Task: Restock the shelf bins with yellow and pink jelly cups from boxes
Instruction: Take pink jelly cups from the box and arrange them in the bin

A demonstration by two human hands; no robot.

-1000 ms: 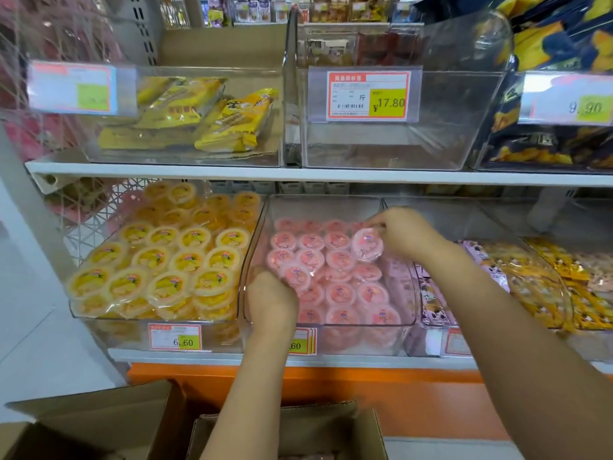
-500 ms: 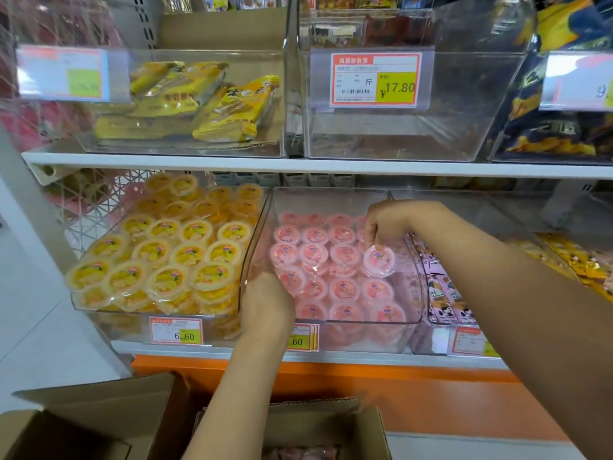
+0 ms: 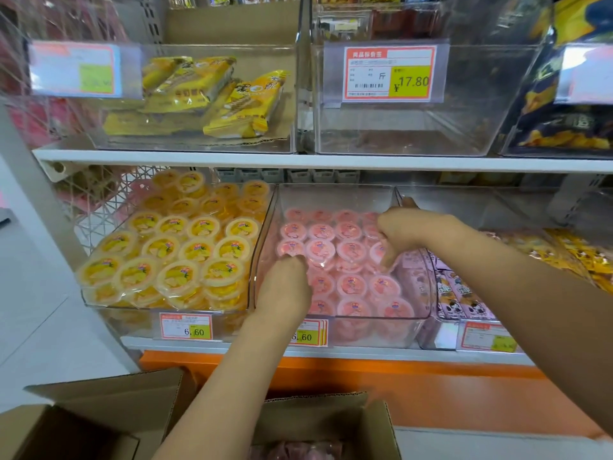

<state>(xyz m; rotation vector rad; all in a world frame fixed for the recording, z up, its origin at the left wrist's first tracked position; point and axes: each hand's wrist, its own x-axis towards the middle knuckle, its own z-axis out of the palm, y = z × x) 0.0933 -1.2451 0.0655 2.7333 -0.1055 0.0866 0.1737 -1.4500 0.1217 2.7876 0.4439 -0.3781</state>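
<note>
Grip unclear — left hand (image 3: 283, 287), right hand (image 3: 406, 232) fingers down on pink jelly cups (image 3: 351, 251) | clear bin (image 3: 335, 195)

In the lower left of the frame, the round yellow plastic jelly cups (image 3: 185, 250) have pale lids printed with yellow fruit. At centre, the round pink plastic jelly cups (image 3: 351, 254) have pink-and-white lids. The white paper price tags (image 3: 388, 73) have orange-red borders and yellow-green price patches. An orange painted shelf base (image 3: 365, 370) runs below. Brown corrugated cardboard boxes (image 3: 99, 410) fill the bottom edge, and yellow foil snack packets (image 3: 238, 104) lie at upper left.
</note>
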